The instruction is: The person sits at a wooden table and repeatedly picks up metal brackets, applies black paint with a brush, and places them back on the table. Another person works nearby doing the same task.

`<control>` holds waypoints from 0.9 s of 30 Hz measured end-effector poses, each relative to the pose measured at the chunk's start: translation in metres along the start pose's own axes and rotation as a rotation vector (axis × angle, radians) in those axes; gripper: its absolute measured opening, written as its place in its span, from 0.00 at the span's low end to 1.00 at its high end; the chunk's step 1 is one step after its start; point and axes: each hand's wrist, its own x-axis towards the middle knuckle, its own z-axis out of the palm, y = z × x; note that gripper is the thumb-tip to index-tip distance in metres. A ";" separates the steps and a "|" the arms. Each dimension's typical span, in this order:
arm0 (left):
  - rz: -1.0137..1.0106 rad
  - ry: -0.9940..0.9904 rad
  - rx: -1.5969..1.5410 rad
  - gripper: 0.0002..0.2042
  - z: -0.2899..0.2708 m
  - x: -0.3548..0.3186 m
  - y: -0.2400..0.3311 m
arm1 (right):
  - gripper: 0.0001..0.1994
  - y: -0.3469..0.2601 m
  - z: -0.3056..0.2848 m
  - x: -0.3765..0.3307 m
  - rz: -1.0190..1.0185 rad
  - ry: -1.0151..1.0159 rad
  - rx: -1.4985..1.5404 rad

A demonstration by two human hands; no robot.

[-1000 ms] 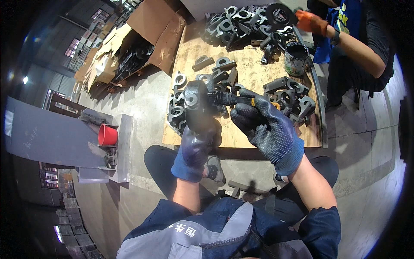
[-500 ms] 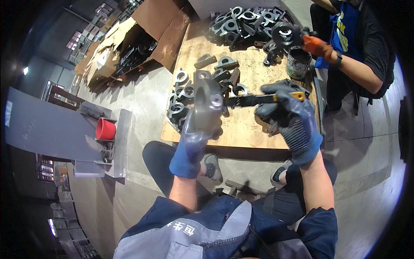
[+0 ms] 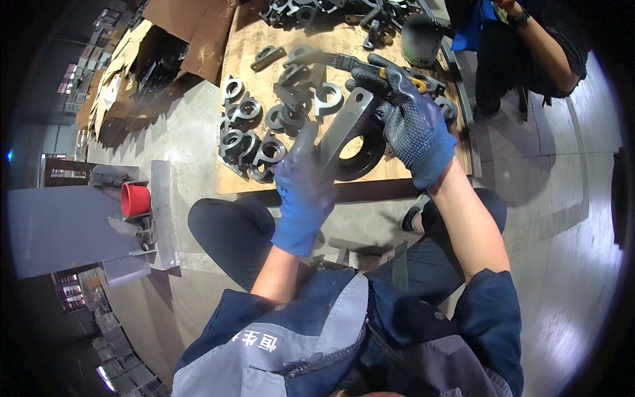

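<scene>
My left hand [image 3: 302, 177], in a blue and grey work glove, grips the lower left end of a dark metal ring bracket [image 3: 349, 122]. The bracket is tilted, its flat side with a small hole uppermost and its large round opening towards the lower right. My gloved right hand [image 3: 413, 116] is closed around a long black tool with a yellow part on its handle [image 3: 340, 61]; its blurred tip points left, and I cannot tell its kind. The right fingers are beside the bracket's upper end; whether they touch it is unclear.
Several loose ring brackets [image 3: 246, 108] lie on the wooden table [image 3: 228, 182], with a heap at its far edge. A can [image 3: 421, 43] stands at the far right, near a co-worker's arm [image 3: 546, 46]. A cardboard box [image 3: 192, 23] and a red cup [image 3: 135, 200] are to the left.
The bracket has turned, so its flat side and round opening now show. My right hand has moved up and left with the tool. The view has shifted; the co-worker's gloved hand is out of sight.
</scene>
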 end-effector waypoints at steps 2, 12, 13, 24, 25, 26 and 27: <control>0.081 0.038 0.104 0.38 0.007 -0.002 0.000 | 0.21 0.004 -0.005 -0.003 -0.056 0.011 -0.344; -0.049 -0.038 -0.027 0.23 0.031 -0.013 -0.020 | 0.20 0.016 0.014 -0.003 0.055 0.212 0.133; -0.088 -0.067 -0.036 0.20 0.028 -0.013 -0.018 | 0.20 0.013 0.014 -0.002 0.080 0.189 0.145; -0.508 0.073 0.363 0.16 -0.036 0.014 -0.053 | 0.20 -0.015 -0.034 0.004 -0.330 -0.016 -0.848; -0.444 0.109 0.408 0.16 -0.036 0.018 -0.062 | 0.20 -0.020 -0.038 0.001 -0.318 -0.017 -0.844; -0.464 0.090 0.409 0.16 -0.037 0.024 -0.070 | 0.20 -0.024 -0.045 0.004 -0.084 0.045 0.111; -0.505 0.077 0.435 0.16 -0.046 0.024 -0.076 | 0.19 -0.020 -0.044 0.006 -0.165 0.063 -0.152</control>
